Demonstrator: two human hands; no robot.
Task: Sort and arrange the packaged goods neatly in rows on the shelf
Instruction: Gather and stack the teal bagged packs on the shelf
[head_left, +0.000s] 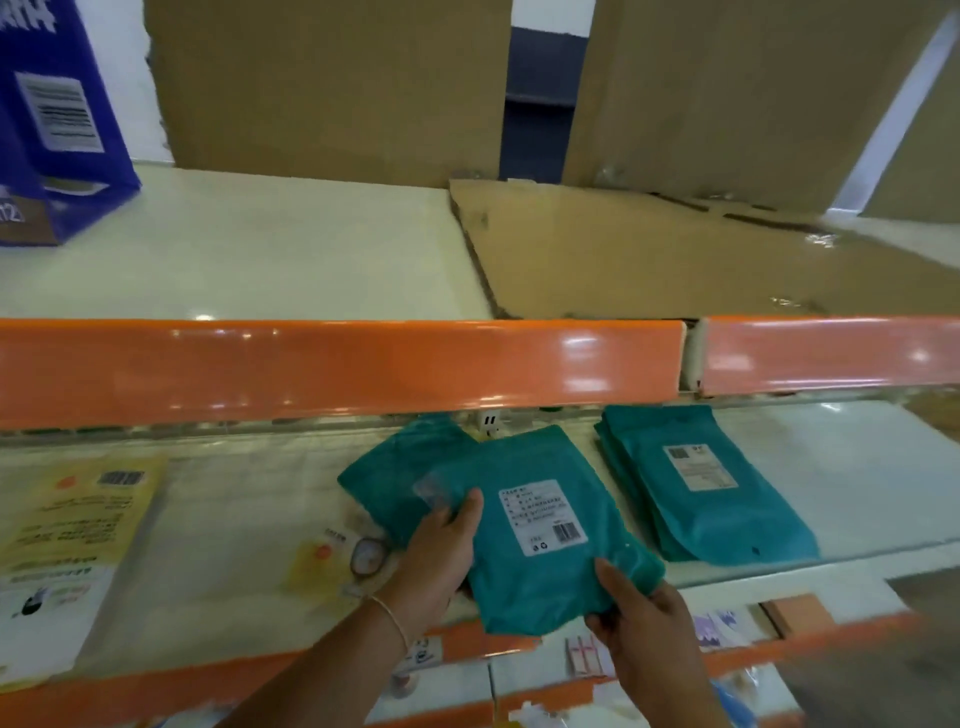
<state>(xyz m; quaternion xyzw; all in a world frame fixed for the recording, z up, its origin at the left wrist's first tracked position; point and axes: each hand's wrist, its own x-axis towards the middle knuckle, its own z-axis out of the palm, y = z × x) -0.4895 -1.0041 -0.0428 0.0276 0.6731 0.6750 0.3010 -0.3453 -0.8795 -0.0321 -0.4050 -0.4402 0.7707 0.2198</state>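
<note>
Your right hand (644, 629) pinches the near corner of a green bag (545, 530), your left hand (441, 545) curls on its far side | bag looks soft, light, slippery, so hold both edges | behind: one more green bag (400, 467), one green pile (696, 483), two yellow bags (78, 514) on the shelf (857, 467).

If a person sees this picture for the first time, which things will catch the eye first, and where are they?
First, the teal pouch at centre, held by the left hand at its left edge and the right hand at its near corner. Another teal pouch lies partly under it, and a teal stack lies to the right. Above runs the glossy orange shelf edge, with flat cardboard on the upper shelf.
</note>
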